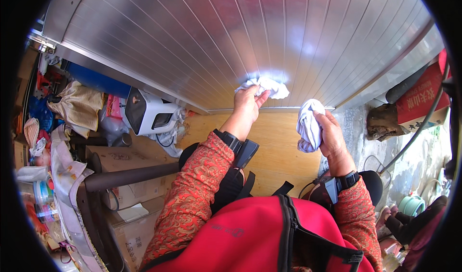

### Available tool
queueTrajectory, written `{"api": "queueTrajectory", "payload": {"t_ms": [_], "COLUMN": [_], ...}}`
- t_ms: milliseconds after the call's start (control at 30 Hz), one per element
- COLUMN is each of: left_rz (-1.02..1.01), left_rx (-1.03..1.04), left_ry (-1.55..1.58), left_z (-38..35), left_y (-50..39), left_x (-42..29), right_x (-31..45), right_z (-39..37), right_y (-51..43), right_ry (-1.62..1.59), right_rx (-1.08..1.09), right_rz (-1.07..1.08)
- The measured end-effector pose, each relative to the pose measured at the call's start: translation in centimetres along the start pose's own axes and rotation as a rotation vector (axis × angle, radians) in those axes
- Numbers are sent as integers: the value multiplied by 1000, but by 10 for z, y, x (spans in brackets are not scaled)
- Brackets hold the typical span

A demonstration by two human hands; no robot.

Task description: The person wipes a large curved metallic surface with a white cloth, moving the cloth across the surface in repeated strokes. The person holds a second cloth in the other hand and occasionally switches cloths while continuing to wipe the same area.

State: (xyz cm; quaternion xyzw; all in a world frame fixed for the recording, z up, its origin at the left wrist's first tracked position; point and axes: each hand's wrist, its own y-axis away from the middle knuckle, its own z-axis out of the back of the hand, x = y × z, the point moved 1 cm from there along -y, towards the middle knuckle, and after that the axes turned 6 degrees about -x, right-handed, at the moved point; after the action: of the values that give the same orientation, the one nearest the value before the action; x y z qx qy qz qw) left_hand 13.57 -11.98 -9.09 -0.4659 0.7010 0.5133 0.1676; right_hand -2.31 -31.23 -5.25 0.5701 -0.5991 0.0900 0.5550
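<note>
Before me rises a ribbed silvery metal panel (pixel 202 37), standing on a wooden board floor (pixel 278 142). My left hand (pixel 247 100) grips a crumpled white cloth (pixel 272 87), which lies against or very close to the lower part of the panel. Lower and to the right, my right hand (pixel 330 133) holds a second white cloth (pixel 308 126), bunched and folded over. That cloth appears apart from the panel, in front of its bottom right corner.
On the left stand a white and black appliance (pixel 155 111), a cardboard box (pixel 122 156) and a dark metal table frame (pixel 133 176). At right are a red carton (pixel 420 95), a wood log (pixel 386 122) and a dark cable (pixel 415 136). Another person's legs (pixel 400 223) show at lower right.
</note>
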Motion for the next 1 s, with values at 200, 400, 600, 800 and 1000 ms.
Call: {"api": "queueTrajectory", "payload": {"t_ms": [200, 400, 600, 800, 1000], "left_rz": [-97, -55, -45, 78, 109], "left_rx": [113, 123, 62, -67, 132], "left_ry": [70, -13, -166, -237, -84], "left_z": [-9, -13, -13, -9, -21], "left_y": [23, 18, 3, -11, 7], "left_x": [-30, -23, 4, 28, 8], "right_x": [-1, -6, -4, -3, -4], "right_z": [0, -1, -1, 0, 0], "right_y": [4, 0, -1, -1, 0], "right_ry": [-17, -31, -16, -16, -27], "right_rx": [53, 24, 22, 28, 45], "right_rz": [-32, -44, -63, -64, -31]}}
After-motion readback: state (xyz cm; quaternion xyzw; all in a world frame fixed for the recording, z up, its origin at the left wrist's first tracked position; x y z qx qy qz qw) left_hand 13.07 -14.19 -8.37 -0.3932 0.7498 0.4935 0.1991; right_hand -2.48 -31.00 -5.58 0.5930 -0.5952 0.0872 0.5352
